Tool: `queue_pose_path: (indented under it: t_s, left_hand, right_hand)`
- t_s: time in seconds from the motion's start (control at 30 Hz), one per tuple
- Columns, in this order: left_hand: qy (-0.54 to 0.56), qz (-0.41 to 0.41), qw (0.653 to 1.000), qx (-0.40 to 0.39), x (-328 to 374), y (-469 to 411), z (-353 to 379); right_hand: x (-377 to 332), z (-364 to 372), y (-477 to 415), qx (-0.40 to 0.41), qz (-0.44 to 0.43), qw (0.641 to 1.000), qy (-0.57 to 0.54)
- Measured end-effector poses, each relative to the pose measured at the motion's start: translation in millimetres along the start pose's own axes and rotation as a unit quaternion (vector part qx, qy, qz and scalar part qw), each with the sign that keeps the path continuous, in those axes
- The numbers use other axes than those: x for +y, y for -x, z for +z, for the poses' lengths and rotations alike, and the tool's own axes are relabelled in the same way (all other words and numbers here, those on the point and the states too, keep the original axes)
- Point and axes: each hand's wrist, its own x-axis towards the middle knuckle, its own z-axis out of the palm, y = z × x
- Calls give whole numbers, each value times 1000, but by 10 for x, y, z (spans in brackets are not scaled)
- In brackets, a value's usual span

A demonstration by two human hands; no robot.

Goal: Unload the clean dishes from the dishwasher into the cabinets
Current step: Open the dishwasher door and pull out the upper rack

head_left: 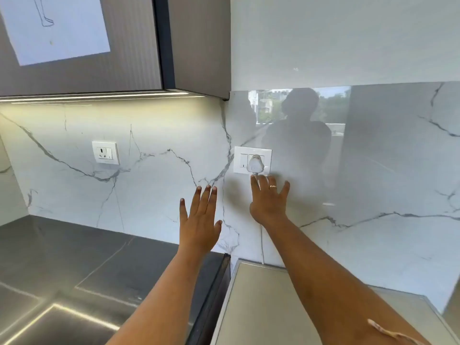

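Currently I see both hands up in front of the marble wall [149, 195], backs toward me, neither holding anything. The left hand [199, 221] is spread wide, fingers straight and slightly fanned, thumb out toward the right hand, tips pointing up the wall. The right hand [270, 202] is just as wide, with a ring [273, 186] on one finger. Its innermost finger reaches the lower edge of a white plug [255, 165], which is seated in the switch plate [241, 160] just above the hand. It seems to touch the plug's base, though the blur there leaves me unsure.

A white cord [262, 241] shows below that hand, beside the wrist, running down to the pale surface [261, 307] under the right forearm. Under the left forearm lies a dark counter [62, 257]. Well to the left of the left hand, a second socket [105, 153] sits on the wall. The cabinet [124, 70] hangs above and to the left of both hands, its door closed. A sheet of paper [57, 28] with a line drawing is on its front, and a lit strip [99, 97] runs along its underside.
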Motion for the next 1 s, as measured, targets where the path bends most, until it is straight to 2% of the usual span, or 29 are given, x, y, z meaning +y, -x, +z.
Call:
queue_pose_path:
  t_s: [0.27, 0.53, 0.77, 1.0]
  left_hand:
    - [-7, -20, 1000, -10, 2, -267, 209]
    - [24, -99, 994, -25, 68, -304, 445]
    - [33, -97, 994, -35, 207, -328, 521]
    - [32, -93, 995, -34, 212, -289, 481]
  right_hand:
    - [-51, -31, -600, 19, 11, 999, -31]
    - [-95, 124, -840, 65, -10, 997, 26]
    - [-133, 143, -890, 72, 3, 997, 27]
    - [-138, 149, -772, 36, 17, 999, 21]
